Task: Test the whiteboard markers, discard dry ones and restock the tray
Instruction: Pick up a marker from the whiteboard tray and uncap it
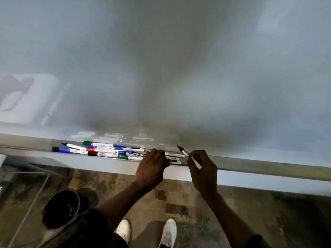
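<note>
We see the right hand (203, 169) pinching a slim white whiteboard marker (186, 154) w/ a bare black tip betw. thumb and fingers. The tip is aimed up-left, close to the glossy grey-white whiteboard (161, 68); contact we can't tell. The left hand (152, 167) lies knuckles-up on the long grey metal tray (107, 164) under the board, fingers curled down over markers there; whether it grips one we can't tell. Left of it, a loose pile of capped markers (107, 150) (green, blue, red, black caps) lies in the tray. Below, on the mottled brown floor (197, 212): a round black bin (61, 208) and two white shoes (123, 230).
</note>
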{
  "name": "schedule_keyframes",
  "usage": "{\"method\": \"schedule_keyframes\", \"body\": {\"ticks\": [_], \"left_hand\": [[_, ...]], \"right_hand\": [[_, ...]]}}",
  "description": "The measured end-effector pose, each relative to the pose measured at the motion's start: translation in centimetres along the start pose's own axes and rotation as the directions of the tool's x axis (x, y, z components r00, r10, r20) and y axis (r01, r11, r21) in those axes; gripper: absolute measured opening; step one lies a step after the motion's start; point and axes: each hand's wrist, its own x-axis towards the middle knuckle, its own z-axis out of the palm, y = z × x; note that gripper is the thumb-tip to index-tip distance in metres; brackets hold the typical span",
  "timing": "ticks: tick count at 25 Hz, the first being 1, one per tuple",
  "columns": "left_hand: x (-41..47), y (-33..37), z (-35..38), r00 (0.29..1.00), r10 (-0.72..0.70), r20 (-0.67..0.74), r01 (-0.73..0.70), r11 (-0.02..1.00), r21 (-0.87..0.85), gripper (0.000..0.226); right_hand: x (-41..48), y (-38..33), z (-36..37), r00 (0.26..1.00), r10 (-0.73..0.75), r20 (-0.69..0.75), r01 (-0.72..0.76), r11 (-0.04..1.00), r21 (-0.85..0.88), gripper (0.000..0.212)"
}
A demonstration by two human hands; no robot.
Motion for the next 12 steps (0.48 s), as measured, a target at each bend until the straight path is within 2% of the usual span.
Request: {"method": "schedule_keyframes", "body": {"ticks": [3, 5, 8, 12], "left_hand": [[-2.0, -3.3, -3.7, 0.980, -0.174, -0.094, 0.173, 0.985, -0.018, 0.021], [-2.5, -5.8, -6.8, 0.953, -0.238, -0.188, 0.235, 0.971, -0.039, 0.025], [-1.2, -9.7, -13.5, 0.903, -0.164, -0.396, 0.150, 0.986, -0.067, 0.014], [3.3, -14.3, -25.4, 0.767, -0.060, -0.639, 0.023, 0.998, -0.066, 0.013]], "right_hand": [[0.2, -6.8, 2.0, 0.998, -0.056, -0.026, 0.060, 0.981, 0.182, 0.011], [0.8, -11.5, 3.4, 0.990, -0.123, -0.073, 0.138, 0.954, 0.266, 0.010], [2.7, -19.4, 4.8, 0.966, -0.180, -0.185, 0.241, 0.886, 0.396, 0.012], [5.0, -29.9, 5.5, 0.912, -0.211, -0.351, 0.371, 0.789, 0.490, 0.025]]}}
